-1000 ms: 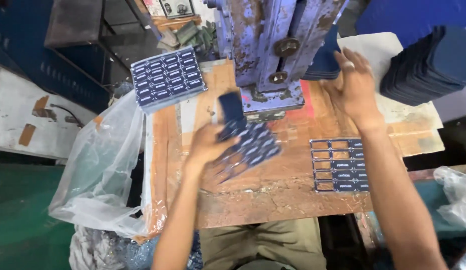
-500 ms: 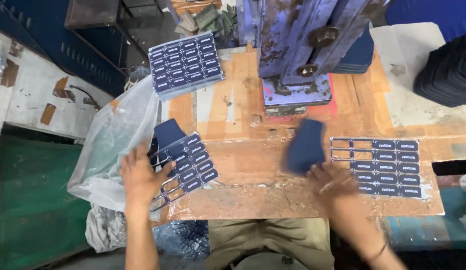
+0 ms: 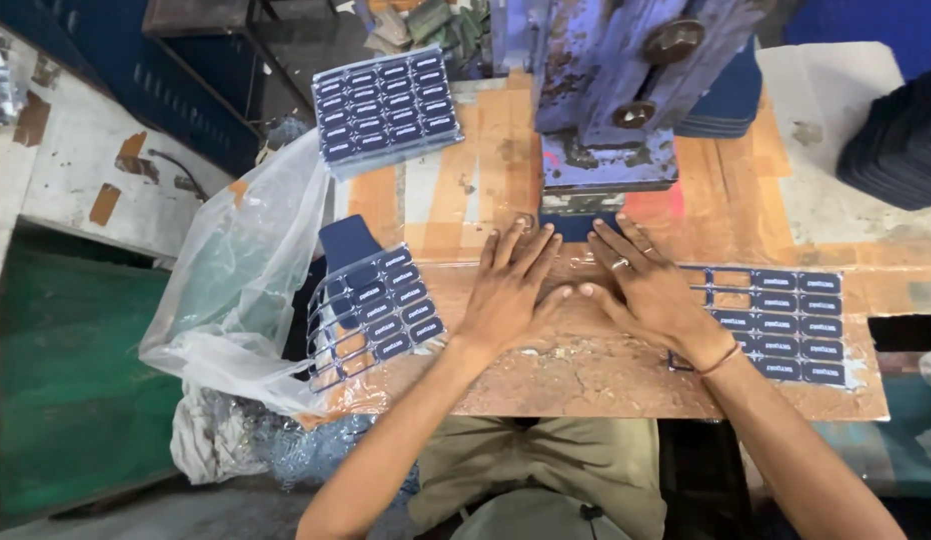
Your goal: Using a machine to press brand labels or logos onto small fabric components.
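Left hand: I see my left hand (image 3: 510, 290) flat, fingers spread, on the blue sheet (image 3: 583, 226).
Right hand: my right hand (image 3: 647, 288) likewise, beneath the press (image 3: 610, 90).

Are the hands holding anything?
No grip: left hand and right hand lie flat, fingertips pressing the near edge of a dark blue sheet under the press.

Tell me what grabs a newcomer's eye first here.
The big blue press at the top middle, with both hands flat on the brown table below it: left hand, right hand. Their fingertips push a dark blue sheet under it. Sheets of blue labels lie around.
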